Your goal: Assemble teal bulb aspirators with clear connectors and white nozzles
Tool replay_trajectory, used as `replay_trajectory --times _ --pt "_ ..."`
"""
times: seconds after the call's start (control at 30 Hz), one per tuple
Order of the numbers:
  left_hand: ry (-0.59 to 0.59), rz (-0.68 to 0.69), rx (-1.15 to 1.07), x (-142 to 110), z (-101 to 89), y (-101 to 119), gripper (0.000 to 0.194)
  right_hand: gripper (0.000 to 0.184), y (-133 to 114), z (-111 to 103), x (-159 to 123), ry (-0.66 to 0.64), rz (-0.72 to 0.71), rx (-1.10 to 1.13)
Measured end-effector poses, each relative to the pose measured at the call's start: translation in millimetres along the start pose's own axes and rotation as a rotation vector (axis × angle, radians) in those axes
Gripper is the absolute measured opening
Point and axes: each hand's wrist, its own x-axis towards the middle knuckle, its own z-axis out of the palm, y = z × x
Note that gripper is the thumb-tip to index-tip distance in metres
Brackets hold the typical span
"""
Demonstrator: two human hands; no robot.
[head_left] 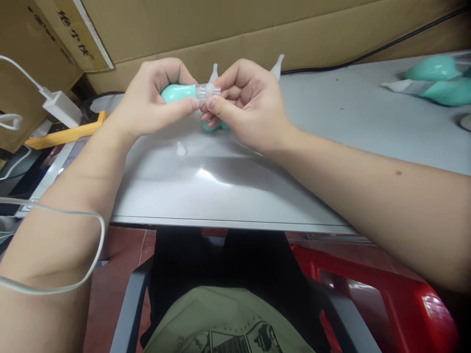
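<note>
My left hand (154, 95) is closed around a teal rubber bulb (176, 92) held above the grey table (221, 181). My right hand (246, 105) pinches a clear plastic nozzle (208, 90) that sits at the bulb's neck, thumb and forefinger on it. More teal pieces (211, 126) lie on the table right under my right hand, partly hidden by its fingers. A small clear tip (181, 149) lies loose on the table just below my hands.
Two clear tips (277, 66) stand behind my hands by the cardboard wall (228, 29). Teal bulbs (437, 78) lie at the far right. A white charger (61, 108) and yellow power strip (62, 136) sit left. A red stool (386, 294) stands below the table's edge.
</note>
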Motion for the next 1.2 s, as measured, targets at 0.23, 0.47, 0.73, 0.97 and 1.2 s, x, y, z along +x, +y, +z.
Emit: replay_trajectory --times 0.23,0.47,0.73,0.97,1.2 --pt "-0.091 0.056 0.016 -0.5 -8.2 3.2 0.061 0.055 1.9 -0.4 -0.1 -0.045 -0.006 0.000" --pt "-0.128 -0.001 0.002 -2.1 -14.0 14.1 0.051 0.055 8.2 -3.0 -0.3 -0.055 0.018 -0.027" --pt "-0.150 0.019 0.000 -3.3 -16.0 11.7 0.049 0.050 15.9 -5.3 -0.5 -0.066 -0.043 -0.010" --pt "-0.198 0.008 -0.036 -3.4 -15.2 15.2 0.031 0.052 16.2 -7.0 0.8 -0.081 -0.036 -0.084" --pt "-0.164 0.012 0.026 -1.0 -9.1 3.0 0.046 0.053 17.2 -0.7 4.9 -0.098 0.015 -0.048"
